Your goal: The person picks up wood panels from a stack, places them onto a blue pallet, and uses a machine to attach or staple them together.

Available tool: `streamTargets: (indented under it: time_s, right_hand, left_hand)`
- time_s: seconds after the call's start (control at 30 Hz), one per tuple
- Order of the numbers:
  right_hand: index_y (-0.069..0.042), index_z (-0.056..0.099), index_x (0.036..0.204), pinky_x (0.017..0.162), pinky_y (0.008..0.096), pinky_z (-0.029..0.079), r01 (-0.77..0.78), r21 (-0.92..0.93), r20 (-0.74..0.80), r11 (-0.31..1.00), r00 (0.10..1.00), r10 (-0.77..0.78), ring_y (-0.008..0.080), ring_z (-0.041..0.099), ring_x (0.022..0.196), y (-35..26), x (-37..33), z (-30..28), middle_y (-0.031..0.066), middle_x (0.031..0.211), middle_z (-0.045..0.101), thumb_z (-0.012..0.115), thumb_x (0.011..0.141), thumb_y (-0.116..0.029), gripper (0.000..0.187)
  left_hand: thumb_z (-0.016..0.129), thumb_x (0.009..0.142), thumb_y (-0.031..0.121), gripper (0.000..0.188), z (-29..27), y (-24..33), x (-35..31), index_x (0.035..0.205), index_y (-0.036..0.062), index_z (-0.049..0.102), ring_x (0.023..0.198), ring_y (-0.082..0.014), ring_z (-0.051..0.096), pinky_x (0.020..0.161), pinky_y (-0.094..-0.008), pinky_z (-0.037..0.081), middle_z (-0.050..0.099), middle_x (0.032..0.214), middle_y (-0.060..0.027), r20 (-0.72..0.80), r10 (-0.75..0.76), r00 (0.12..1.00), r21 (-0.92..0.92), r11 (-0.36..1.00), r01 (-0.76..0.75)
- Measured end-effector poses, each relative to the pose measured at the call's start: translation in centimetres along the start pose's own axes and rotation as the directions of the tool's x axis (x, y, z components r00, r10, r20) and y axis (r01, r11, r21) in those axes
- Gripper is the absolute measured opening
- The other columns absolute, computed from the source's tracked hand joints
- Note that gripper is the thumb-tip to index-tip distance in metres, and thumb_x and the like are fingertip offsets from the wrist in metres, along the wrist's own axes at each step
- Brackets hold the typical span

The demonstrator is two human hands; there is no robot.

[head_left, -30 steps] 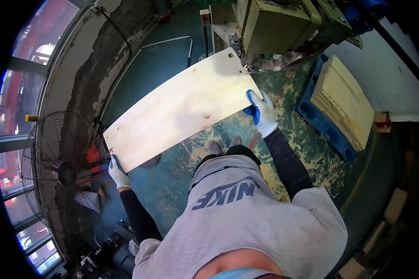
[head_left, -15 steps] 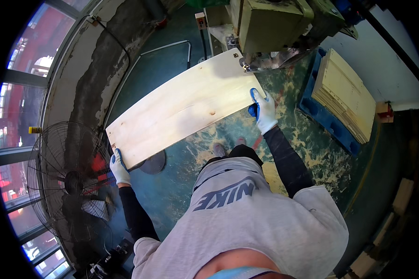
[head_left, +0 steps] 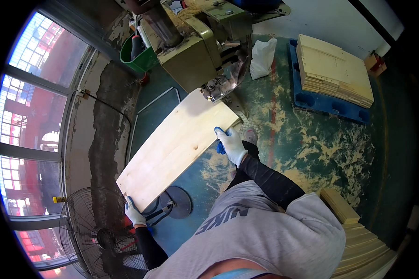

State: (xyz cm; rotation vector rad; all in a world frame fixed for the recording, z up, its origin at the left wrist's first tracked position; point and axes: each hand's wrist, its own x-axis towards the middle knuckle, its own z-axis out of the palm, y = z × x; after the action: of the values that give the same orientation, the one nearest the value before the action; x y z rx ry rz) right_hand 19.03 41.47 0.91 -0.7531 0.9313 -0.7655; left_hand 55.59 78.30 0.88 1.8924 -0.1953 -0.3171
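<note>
A long pale plywood board point(head_left: 172, 146) spans the space between my hands, lying slantwise from lower left to upper right. My left hand point(head_left: 135, 213), in a white glove with blue coating, grips its near left corner, thumb on top. My right hand point(head_left: 231, 146), gloved alike, is closed on the near edge toward the right end, fingers partly under it. The far right end of the board reaches in beneath the metal head point(head_left: 226, 81) of an olive-green machine point(head_left: 184, 67), which hides one corner. My shoe point(head_left: 251, 136) is beside the machine's base, by a wire grid.
A blue pallet point(head_left: 312, 103) with stacked boards point(head_left: 333, 65) stands far right; another board stack point(head_left: 354, 237) is at lower right. A large fan point(head_left: 100, 232) stands at left, near a round-based stand point(head_left: 179, 204). Sawdust covers the floor; a white sack point(head_left: 263, 58) is behind the machine.
My view has turned and moved toward the machine. The board's right end has gone from beside the machine head to under it. Both hands have kept their hold; one foot has stepped forward.
</note>
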Motion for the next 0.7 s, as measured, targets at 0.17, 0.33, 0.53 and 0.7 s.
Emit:
streamTargets:
  time_s: [0.17, 0.33, 0.53, 0.7]
  right_hand:
    - [-0.003, 0.059, 0.099, 0.043, 0.0282, 0.043, 0.004, -0.032, -0.013, 0.999, 1.000, -0.005, 0.0101, 0.051, 0.048, 0.2, 0.1, 0.2, 0.0005, 0.069, 0.055, 0.067, 0.096, -0.027, 0.025]
    - [-0.004, 0.060, 0.098, 0.043, 0.0273, 0.042, 0.018, 0.014, -0.014, 1.000, 1.000, -0.018, 0.0089, 0.051, 0.049, 0.0, 0.1, 0.1, -0.0007, 0.069, 0.055, 0.067, 0.096, -0.024, 0.021]
    - [-0.007, 0.063, 0.097, 0.046, 0.0251, 0.043, 0.037, 0.072, 0.043, 0.997, 0.998, -0.040, 0.0060, 0.051, 0.051, -0.1, 0.5, -0.1, -0.0036, 0.075, 0.056, 0.066, 0.096, -0.024, 0.017]
    - [-0.008, 0.066, 0.098, 0.052, 0.0220, 0.045, -0.073, 0.194, 0.108, 0.978, 0.993, 0.052, 0.0044, 0.054, 0.058, -1.3, 0.8, -1.2, -0.0046, 0.076, 0.057, 0.070, 0.094, -0.027, 0.020]
  left_hand:
    - [0.057, 0.104, 0.035, 0.037, 0.8, 0.5, 0.3, 0.091, 0.0017, 0.067, 0.071, -0.0095, 0.058, 0.067, -0.0271, 0.048, 0.065, 0.082, -0.0004, 0.004, -0.031, 1.000, -0.080, 0.996, 0.032]
    - [0.057, 0.104, 0.036, 0.038, -0.1, -0.2, 0.3, 0.094, 0.0009, 0.067, 0.072, -0.0104, 0.060, 0.068, -0.0278, 0.050, 0.066, 0.084, -0.0015, 0.055, -0.011, 0.998, -0.077, 0.997, 0.015]
    - [0.056, 0.104, 0.037, 0.040, 0.9, 0.5, -1.5, 0.097, -0.0004, 0.068, 0.077, -0.0102, 0.061, 0.072, -0.0271, 0.050, 0.067, 0.089, -0.0023, 0.006, -0.006, 1.000, -0.121, 0.993, 0.007]
    - [0.054, 0.105, 0.036, 0.042, 0.3, 0.3, -4.2, 0.106, -0.0034, 0.068, 0.081, -0.0116, 0.063, 0.078, -0.0283, 0.051, 0.069, 0.098, -0.0049, -0.012, 0.012, 1.000, -0.080, 0.997, -0.013]
